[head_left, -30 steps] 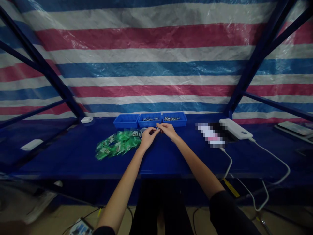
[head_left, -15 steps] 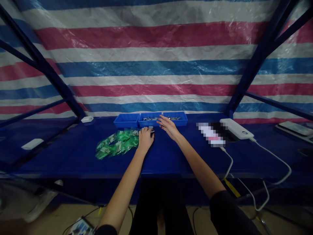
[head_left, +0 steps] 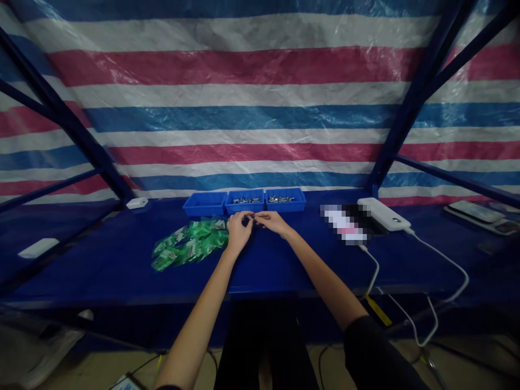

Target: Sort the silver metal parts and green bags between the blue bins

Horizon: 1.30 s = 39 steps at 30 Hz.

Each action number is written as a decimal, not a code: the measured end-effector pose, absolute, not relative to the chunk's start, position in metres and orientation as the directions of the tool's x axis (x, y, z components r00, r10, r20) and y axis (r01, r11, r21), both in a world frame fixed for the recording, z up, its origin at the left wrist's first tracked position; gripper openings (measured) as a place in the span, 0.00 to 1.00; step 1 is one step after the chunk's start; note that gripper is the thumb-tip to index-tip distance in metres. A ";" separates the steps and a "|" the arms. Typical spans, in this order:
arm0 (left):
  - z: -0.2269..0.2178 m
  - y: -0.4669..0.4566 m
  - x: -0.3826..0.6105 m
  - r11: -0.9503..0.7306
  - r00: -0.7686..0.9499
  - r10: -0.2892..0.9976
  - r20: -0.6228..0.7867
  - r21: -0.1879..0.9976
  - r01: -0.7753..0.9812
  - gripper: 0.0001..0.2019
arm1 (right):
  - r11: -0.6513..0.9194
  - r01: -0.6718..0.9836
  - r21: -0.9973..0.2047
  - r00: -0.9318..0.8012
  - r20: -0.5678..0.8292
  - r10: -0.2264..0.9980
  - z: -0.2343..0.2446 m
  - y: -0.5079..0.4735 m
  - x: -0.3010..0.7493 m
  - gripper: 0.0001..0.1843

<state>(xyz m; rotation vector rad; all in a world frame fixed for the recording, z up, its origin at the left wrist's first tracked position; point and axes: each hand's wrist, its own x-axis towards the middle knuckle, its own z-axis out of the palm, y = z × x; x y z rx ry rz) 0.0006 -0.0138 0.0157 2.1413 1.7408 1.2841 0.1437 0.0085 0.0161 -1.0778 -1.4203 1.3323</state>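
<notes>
My left hand [head_left: 239, 232] is closed, thumb and fingers curled around a small metal piece [head_left: 249, 219] too small to identify. From the other side my right hand [head_left: 274, 222] pinches at the same spot, its fingertips meeting the piece. Both hands are just above the blue tabletop, in front of the trays. Beside my left hand lies a heap of green-and-clear plastic bags [head_left: 190, 244] with small metal parts inside. The middle blue tray [head_left: 245, 207] and the right blue tray [head_left: 285, 206] hold loose metal hardware.
An empty blue tray [head_left: 205, 203] stands at the left of the row. To the right lie a blurred-out phone [head_left: 345, 225] and a white power bank [head_left: 384, 214] with white cables. White boxes [head_left: 38, 248] sit at left. A striped sheet [head_left: 244, 119] hangs behind, between blue frame posts.
My right hand has come down and left from beside the right tray to meet my left hand. The left fingers have curled from lying on the table to a pinch. The view has shifted slightly.
</notes>
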 end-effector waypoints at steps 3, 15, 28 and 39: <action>0.016 -0.012 0.002 -0.403 -0.069 0.820 0.568 0.659 0.636 0.09 | 0.013 -0.021 -1.000 -0.298 0.019 0.954 0.019 0.005 0.142 0.09; 0.014 -0.012 0.004 -0.354 -0.206 0.820 0.534 0.755 0.552 0.11 | 0.135 -0.085 -0.987 -0.238 0.152 0.959 0.013 0.007 0.133 0.16; 0.002 -0.104 -0.019 -0.393 0.163 0.849 0.503 0.394 0.831 0.07 | 0.093 -0.048 -0.994 0.052 0.091 0.994 0.013 0.029 0.147 0.21; -0.004 -0.095 -0.015 -0.377 0.118 0.812 0.572 0.360 0.853 0.07 | 0.297 0.144 -0.944 -0.363 0.228 0.903 0.021 0.019 0.132 0.25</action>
